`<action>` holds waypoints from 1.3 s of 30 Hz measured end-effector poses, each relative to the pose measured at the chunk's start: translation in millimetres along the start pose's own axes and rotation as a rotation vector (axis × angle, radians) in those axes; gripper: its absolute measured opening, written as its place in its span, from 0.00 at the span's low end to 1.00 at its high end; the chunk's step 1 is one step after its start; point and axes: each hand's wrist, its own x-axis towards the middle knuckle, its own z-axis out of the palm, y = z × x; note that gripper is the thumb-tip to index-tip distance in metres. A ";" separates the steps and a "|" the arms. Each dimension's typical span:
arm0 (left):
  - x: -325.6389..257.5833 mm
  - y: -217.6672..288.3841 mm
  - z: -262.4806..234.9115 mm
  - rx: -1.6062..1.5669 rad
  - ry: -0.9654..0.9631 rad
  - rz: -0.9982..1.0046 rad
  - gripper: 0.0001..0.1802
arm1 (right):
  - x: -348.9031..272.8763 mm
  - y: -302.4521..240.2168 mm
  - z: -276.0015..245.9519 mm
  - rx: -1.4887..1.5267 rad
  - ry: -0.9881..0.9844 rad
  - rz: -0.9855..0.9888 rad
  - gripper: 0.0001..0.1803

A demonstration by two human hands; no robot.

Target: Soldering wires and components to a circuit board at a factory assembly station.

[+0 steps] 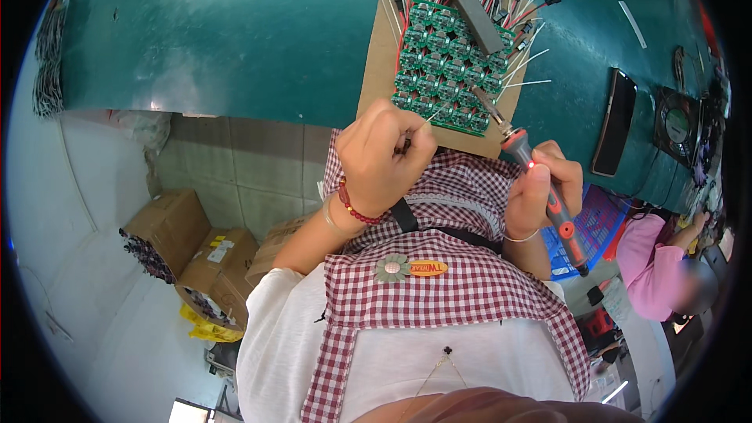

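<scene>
My left hand (381, 150) pinching solder wire (439, 111), right hand (527, 200) gripping the soldering iron (517, 143), I'd best steady both over the circuit-board panel (453, 69).

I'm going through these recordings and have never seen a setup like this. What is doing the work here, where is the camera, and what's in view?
There is no machine arm: a person works bare-handed. The only picture comes from a wide fisheye camera worn on the head, looking down, so straight edges bend near the rim. On the green table lies a brown sheet with a block of green circuit boards and wires; a dark grey bar reaches over part of them. The right hand holds a soldering iron, its tip over the boards. The left hand pinches a thin strand; its material is unclear.
</scene>
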 end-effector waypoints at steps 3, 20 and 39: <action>1.3 -1.5 2.5 0.020 -0.004 -0.003 0.11 | 0.5 -0.3 2.2 -0.013 0.014 0.011 0.05; 1.1 9.4 0.3 0.034 -0.006 -0.067 0.10 | -0.6 0.3 -2.6 -0.013 0.024 -0.078 0.06; 0.5 12.7 11.6 0.059 -0.022 -0.019 0.10 | -1.4 1.4 -18.3 -0.003 0.066 -0.011 0.07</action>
